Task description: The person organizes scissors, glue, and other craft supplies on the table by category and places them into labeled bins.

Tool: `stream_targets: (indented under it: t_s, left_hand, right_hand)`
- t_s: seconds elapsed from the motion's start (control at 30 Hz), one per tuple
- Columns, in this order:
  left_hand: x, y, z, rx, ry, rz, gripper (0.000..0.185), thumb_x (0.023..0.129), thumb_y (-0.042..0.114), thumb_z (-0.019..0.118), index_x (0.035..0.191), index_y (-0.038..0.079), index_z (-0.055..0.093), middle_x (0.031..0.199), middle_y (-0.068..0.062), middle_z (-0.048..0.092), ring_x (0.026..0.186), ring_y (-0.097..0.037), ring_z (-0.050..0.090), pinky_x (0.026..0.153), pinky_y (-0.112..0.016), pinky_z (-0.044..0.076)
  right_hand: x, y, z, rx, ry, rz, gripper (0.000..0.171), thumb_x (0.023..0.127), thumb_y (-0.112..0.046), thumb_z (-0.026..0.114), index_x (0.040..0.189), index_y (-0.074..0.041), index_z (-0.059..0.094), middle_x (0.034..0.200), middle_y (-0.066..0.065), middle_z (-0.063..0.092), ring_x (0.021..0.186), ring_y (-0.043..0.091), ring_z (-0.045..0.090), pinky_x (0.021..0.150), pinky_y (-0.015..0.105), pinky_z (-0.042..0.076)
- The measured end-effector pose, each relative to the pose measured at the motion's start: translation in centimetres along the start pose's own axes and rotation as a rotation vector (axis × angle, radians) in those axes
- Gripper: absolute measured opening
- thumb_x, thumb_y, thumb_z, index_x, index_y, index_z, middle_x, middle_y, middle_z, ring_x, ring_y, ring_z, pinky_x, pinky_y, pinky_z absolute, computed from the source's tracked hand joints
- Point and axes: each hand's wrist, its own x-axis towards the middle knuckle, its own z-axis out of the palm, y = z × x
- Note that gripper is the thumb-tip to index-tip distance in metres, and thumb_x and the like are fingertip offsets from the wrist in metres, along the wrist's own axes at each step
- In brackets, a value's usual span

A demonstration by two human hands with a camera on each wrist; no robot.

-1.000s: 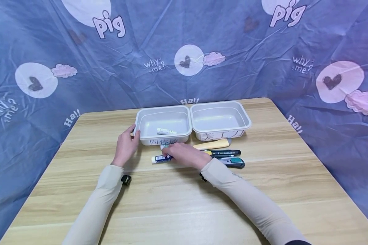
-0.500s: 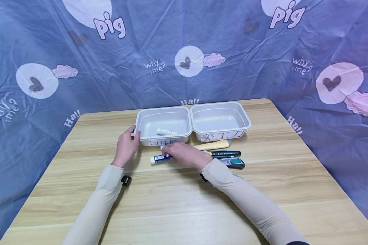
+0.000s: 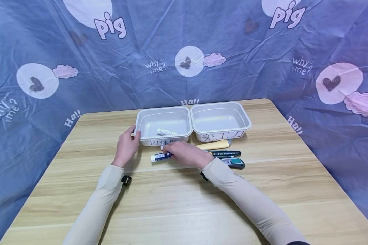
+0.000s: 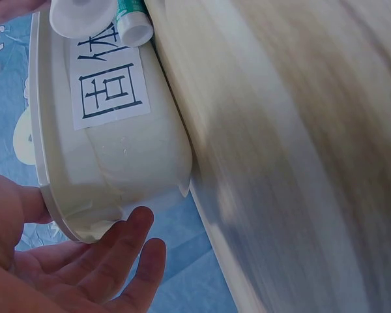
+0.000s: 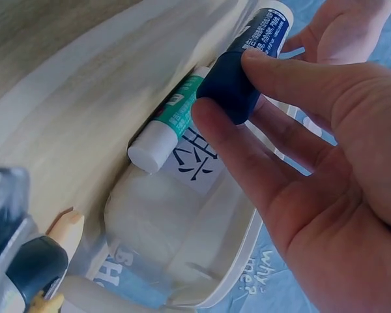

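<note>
My right hand (image 3: 188, 154) pinches a dark blue glue stick with a white end (image 5: 231, 85) between thumb and fingers, in front of the left plastic box (image 3: 159, 119). Behind it a green-and-white glue stick (image 5: 174, 117) lies against the box's labelled front wall, mostly covered by my hand in the head view. My left hand (image 3: 126, 146) holds the left end of that box, thumb at the rim and fingers around the outside of the corner (image 4: 111, 261). A white glue stick (image 3: 166, 132) lies inside the box.
A second plastic box (image 3: 222, 120), also labelled, stands right beside the first. Before it lie a yellow-handled utility knife (image 3: 216, 145), a black one (image 3: 230, 153) and a grey one with a green slider (image 3: 235, 162). A blue patterned cloth (image 3: 190, 30) hangs behind the table.
The blue glue stick has shifted slightly, its white end a little farther left and up. My right hand covers more of the green glue stick. My left hand stays at the box.
</note>
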Motion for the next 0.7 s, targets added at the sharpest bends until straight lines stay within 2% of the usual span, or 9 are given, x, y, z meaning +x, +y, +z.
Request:
stream_targets:
  t_s: [0.2,0.47,0.7]
  left_hand:
    - [-0.04,0.09,-0.07,0.003,0.0,-0.001,0.053,0.108,0.023,0.046,0.151,-0.007,0.042,0.141,-0.027,0.058,0.105,-0.04,0.07,0.083,-0.048,0.06]
    - [-0.04,0.05,-0.06,-0.005,-0.004,-0.008,0.052,0.108,0.023,0.046,0.152,-0.006,0.041,0.141,-0.028,0.058,0.106,-0.04,0.069,0.084,-0.048,0.06]
    - [-0.01,0.07,-0.06,-0.003,-0.004,-0.006,0.053,0.108,0.023,0.047,0.152,-0.006,0.041,0.14,-0.027,0.058,0.106,-0.04,0.069,0.084,-0.048,0.06]
  right_hand:
    - [0.08,0.2,-0.1,-0.006,0.015,-0.008,0.021,0.094,0.001,0.068,0.108,-0.014,0.069,0.104,0.0,0.072,0.095,0.014,0.069,0.086,0.028,0.057]
    - [0.08,0.3,-0.26,-0.006,0.037,-0.023,0.027,0.091,0.002,0.072,0.113,-0.013,0.069,0.113,0.001,0.072,0.105,0.017,0.069,0.094,0.03,0.056]
    - [-0.13,0.24,-0.75,-0.018,0.057,-0.041,0.026,0.091,0.0,0.073,0.113,-0.013,0.069,0.114,0.002,0.071,0.108,0.017,0.068,0.096,0.03,0.056]
